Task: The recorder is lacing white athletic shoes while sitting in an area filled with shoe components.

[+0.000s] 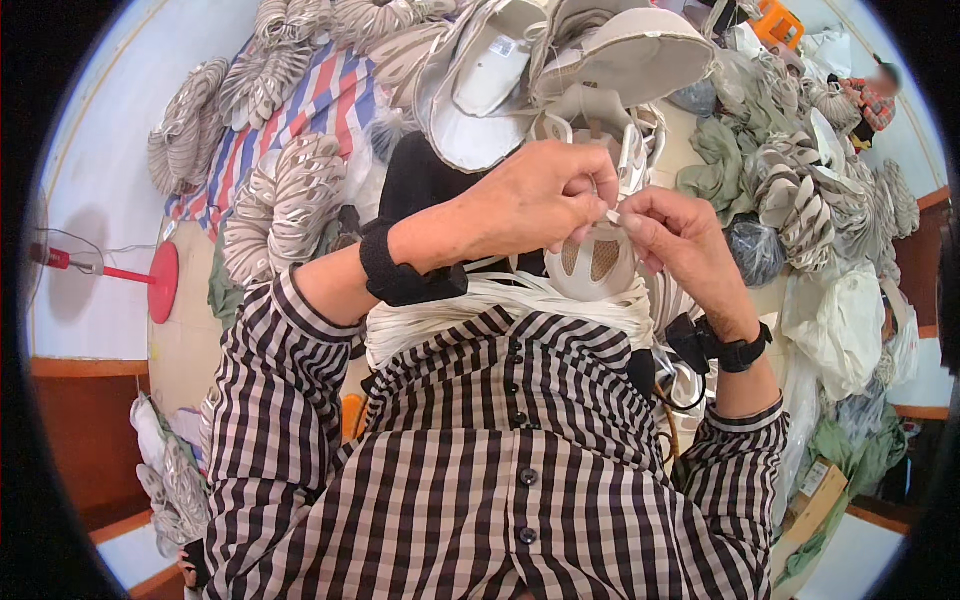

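Pinching a short pale lace end [613,216] above a shoe upper [580,277], you had both hands nearly touching: the grip of your right hand [682,237] was pressed together on it, thumb against forefinger, and the grip of your left hand [548,195] was closed too, seemingly on the same lace. The shoe upper sat in front of your chest, just under your fingers. It looked light and likely to flex, firmer along its edges, so its solid rim probably offered a better hold than the cut-outs. The lace looked thin, soft and easily lost from the fingertips, best taken close to its end. Smooth off-white panels framed long oval openings over tan mesh [606,254]. Slender white laces [420,325] lay bunched before your shirt, and ridged, curling bundles of uppers [285,205] rested by a striped sheet [335,105].
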Tool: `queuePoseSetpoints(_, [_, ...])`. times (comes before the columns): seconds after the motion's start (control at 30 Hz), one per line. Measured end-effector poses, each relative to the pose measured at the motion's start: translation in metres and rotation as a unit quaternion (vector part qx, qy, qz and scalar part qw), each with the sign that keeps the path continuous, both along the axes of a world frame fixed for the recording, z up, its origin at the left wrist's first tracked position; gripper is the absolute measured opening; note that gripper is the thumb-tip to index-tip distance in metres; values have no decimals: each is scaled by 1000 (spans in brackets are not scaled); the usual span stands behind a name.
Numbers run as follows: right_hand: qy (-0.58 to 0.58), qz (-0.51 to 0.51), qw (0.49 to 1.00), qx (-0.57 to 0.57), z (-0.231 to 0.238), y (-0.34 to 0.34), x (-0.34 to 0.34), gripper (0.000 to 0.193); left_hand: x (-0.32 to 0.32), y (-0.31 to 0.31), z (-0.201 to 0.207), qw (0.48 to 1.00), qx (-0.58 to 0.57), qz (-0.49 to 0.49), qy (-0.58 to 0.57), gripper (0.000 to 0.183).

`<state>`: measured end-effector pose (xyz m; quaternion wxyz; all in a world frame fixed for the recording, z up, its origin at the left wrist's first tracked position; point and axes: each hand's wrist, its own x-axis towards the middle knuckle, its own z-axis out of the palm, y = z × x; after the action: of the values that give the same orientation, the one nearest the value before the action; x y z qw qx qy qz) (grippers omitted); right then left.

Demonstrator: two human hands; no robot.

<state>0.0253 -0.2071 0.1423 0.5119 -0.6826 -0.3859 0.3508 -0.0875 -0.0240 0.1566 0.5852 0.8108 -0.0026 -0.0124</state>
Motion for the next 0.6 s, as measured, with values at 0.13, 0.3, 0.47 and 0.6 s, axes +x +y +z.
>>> queuePoseSetpoints(0.13, [-35,20,998,42,-7,7,-9,12,-3,-2,-4,1000,-21,-4,-4,7])
queuePoseSetpoints(0.3, [-17,41,996,77,-4,8,-9,12,-5,-6,-1,1000,-6,2,-21,9])
queuePoseSetpoints(0.47, [-22,24,999,-22,5,1,-14,12,2,1,2,999,-4,-14,37,9])
queuePoseSetpoints(0.6, [-70,-14,997,15,-10,-2,-7,11,34,26,-3,989,117,38,-81,15])
